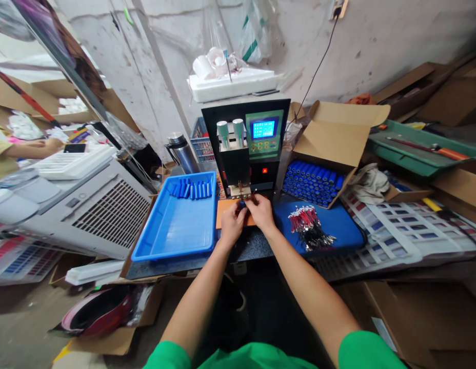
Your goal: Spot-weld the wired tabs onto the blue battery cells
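Note:
Both my hands meet under the head of a black spot-welding machine (246,148). My left hand (233,219) and my right hand (261,211) are closed in a pinch around a small blue battery cell (242,204), held just below the machine's metal tips over an orange pad (223,209). To the left a blue tray (176,225) holds a row of blue cells (192,189) at its far end. A pile of red wires (308,225) lies on a blue mat to the right. A cardboard box (338,138) full of blue cells stands behind them.
A grey cooler unit (87,205) stands at the left, a steel flask (181,151) behind the tray. A green tray with tools (418,154) sits at the far right. Another person's arm (26,149) shows at the far left. Cardboard boxes lie on the floor.

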A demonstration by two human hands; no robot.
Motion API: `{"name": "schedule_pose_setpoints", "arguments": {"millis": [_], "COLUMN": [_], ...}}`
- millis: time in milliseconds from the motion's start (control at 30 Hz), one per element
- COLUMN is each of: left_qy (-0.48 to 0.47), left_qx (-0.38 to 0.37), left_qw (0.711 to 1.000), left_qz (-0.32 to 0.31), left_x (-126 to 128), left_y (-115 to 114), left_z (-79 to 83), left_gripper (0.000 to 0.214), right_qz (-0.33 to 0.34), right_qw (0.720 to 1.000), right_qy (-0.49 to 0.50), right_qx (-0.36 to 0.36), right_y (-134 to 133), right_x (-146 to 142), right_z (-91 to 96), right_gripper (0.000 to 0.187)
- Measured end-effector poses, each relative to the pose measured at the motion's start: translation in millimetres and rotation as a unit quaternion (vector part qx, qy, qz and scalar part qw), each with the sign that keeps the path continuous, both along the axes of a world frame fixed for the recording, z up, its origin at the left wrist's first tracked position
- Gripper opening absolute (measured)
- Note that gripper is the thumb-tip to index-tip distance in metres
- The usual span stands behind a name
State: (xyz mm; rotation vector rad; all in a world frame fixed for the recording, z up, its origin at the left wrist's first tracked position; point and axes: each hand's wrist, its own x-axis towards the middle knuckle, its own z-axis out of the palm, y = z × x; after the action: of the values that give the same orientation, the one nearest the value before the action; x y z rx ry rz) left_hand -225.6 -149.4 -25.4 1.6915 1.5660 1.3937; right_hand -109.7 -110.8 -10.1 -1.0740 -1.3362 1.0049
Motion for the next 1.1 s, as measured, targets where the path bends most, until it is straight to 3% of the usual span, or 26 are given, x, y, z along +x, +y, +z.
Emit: {"name": "schedule_pose_setpoints", "arguments": {"millis": [400, 867, 1033, 1100], "left_qy": [0.006, 0.022, -0.051, -0.082], "left_qx": [0.001, -0.006, -0.015, -0.002], "left_qw": [1.0, 1.0, 0.998, 0.997], "left_qz": [0.007, 0.013, -0.032, -0.014], "left_x": [0, 0, -1, -4], "left_y": [0, 0, 0, -4], "left_z": [-0.6, 0.9, 6.5, 7.9], "left_gripper": [0.023, 0.021, 0.027, 0.032], "right_qz": [0.003, 0.062, 0.106, 0.116], "right_qw": [1.0, 0.998, 0.991, 0.989], "right_qy": [0.001, -0.016, 0.048, 0.06], "right_qx": [0.002, -0.012, -0.059, -0.072], "right_y": [1, -3, -2, -2], "right_x": [0, 16, 20, 23], "right_z": [-3.3, -9.2, -6.8, -5.1], "right_gripper": [0.026, 0.029, 0.036, 0.037]}}
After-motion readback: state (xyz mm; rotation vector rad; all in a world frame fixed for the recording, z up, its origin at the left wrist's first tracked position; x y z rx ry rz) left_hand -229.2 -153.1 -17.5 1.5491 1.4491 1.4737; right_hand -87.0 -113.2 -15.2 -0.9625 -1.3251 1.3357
